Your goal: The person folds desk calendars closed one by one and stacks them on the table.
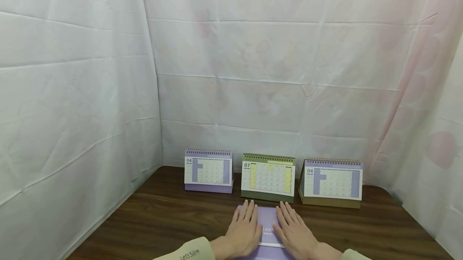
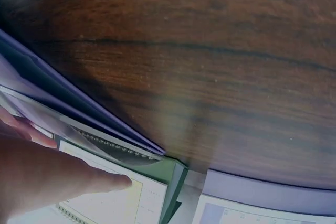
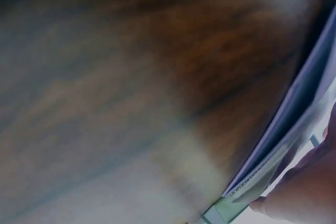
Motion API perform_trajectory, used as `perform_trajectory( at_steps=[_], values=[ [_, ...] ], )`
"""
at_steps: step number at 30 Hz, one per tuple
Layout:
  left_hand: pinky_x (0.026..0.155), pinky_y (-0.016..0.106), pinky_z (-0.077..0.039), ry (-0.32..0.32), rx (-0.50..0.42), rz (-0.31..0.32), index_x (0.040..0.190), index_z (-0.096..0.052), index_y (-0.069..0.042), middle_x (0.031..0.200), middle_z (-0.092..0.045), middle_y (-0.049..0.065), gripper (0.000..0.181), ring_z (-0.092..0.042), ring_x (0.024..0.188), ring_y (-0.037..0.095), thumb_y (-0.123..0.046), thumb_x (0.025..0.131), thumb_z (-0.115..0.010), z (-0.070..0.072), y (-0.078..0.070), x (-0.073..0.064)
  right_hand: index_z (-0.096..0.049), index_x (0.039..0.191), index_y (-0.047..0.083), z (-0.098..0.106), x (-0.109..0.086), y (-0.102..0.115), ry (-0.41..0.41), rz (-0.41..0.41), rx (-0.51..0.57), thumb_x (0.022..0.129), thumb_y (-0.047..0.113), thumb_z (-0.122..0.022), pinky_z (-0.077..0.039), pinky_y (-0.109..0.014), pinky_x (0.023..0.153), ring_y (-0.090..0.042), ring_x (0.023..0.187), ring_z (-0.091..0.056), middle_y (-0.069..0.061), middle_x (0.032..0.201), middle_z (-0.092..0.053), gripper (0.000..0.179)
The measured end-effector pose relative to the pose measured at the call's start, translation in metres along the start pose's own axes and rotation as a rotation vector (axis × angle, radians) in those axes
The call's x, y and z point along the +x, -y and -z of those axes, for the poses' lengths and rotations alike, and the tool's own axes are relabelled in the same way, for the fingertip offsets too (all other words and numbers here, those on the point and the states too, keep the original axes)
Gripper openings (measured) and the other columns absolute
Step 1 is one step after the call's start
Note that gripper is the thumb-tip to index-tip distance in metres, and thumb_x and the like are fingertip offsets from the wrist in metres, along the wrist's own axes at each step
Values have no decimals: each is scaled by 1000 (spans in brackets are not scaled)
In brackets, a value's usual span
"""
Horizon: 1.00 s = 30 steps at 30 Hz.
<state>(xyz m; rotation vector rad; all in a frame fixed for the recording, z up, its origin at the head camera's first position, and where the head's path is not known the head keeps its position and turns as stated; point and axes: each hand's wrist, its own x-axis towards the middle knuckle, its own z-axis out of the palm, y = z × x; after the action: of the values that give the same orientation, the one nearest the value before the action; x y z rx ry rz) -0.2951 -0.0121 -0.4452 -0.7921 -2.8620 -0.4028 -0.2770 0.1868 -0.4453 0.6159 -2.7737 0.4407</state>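
Observation:
A purple spiral desk calendar (image 1: 267, 222) lies near the table's front edge, its white cover lettering partly hidden by the hands. On its left half rests my left hand (image 1: 243, 232), fingers straight and pointing away from me. My right hand (image 1: 297, 232) lies on the right half in the same way. In the left wrist view, the calendar (image 2: 79, 100) is seen from its side, with layers slightly apart, beside part of the left hand (image 2: 58, 177). The right wrist view shows the calendar's opposite side (image 3: 281, 124) and part of the right hand (image 3: 310, 190).
Behind the hands, three desk calendars stand upright in a row: a purple one (image 1: 209, 170) at left, a green one (image 1: 267, 177) in the middle, and a purple-topped one with a brown base (image 1: 332, 183) at right. Pale curtains (image 1: 231, 59) surround the dark wooden table (image 1: 173, 220).

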Motion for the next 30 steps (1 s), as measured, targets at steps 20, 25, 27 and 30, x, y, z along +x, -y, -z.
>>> perform_trajectory(
  at_steps=[20,25,27,30],
  values=[
    [118,52,-21,58,111,-11,151,-27,-6,160,-25,12,63,-20,149,30,-47,103,-19,-25,6,-3,-43,140,-6,-39,-4,-16,-57,15,-4,100,37,-45,-4,-47,119,-43,143,-27,-25,152,-33,58],
    [118,52,-18,83,74,-7,152,-26,-8,161,-23,11,64,-18,150,29,-48,103,-18,-22,4,-5,-42,139,-7,-39,-4,-18,-47,31,5,100,37,-45,-11,-57,116,-47,141,-28,-28,151,-34,59],
    [118,53,-18,82,67,-10,152,-26,-9,161,-22,11,65,-17,150,30,-49,103,-17,-22,4,-5,-42,139,-7,-39,-4,-19,-49,37,7,100,37,-45,7,-43,120,-47,141,-28,-28,151,-34,59],
    [118,53,-17,75,59,-15,152,-25,-9,161,-21,11,65,-16,150,30,-49,103,-15,-25,6,-4,-43,139,-6,-39,-4,-20,-55,49,-21,100,37,-44,26,-13,105,-46,140,-30,-27,151,-35,58]
  ],
)
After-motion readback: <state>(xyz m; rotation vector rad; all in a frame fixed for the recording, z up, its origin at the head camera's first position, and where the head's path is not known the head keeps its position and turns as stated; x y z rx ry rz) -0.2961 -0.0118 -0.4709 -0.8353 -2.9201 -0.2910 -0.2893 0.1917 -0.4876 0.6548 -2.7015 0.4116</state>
